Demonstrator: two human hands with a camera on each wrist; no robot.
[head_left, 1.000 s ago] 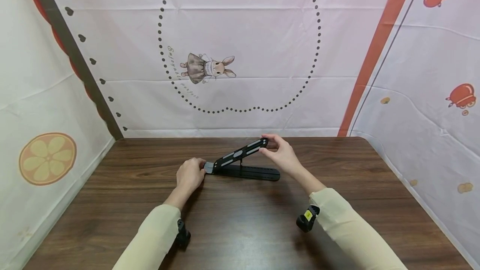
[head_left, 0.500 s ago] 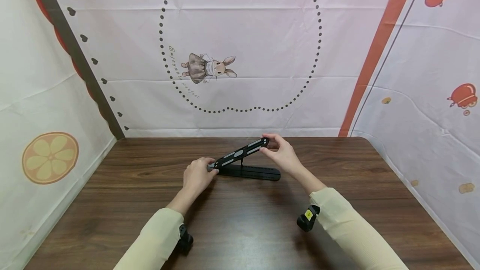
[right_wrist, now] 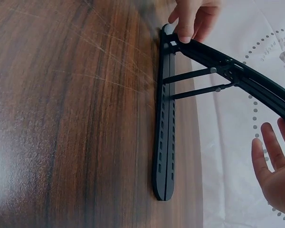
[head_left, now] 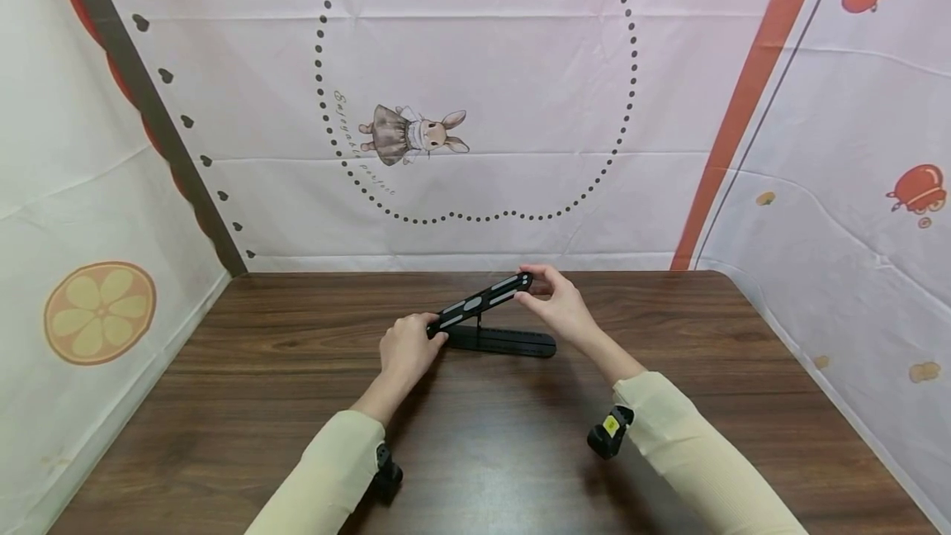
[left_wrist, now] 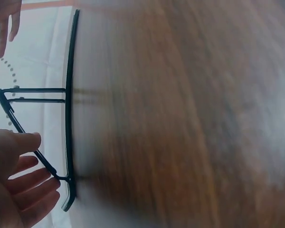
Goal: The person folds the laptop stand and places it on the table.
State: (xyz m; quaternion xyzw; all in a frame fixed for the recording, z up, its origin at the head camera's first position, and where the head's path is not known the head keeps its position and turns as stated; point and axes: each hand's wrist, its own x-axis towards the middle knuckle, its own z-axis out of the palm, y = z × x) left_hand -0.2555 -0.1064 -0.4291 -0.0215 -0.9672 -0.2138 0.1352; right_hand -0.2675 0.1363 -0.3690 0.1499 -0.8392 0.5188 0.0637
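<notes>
Head view: a black folding stand (head_left: 486, 324) was seen propped open on the wooden table (head_left: 475, 436), base flat, upper arm tilted up. The left hand (head_left: 407, 351) was closed on the low hinged end, while the raised tip was pinched by the right hand (head_left: 559, 304). The stand was judged stiff, light and thin, best taken at its two ends. The hinge was covered by fingers, and much of the left wrist view was lost to blur.
</notes>
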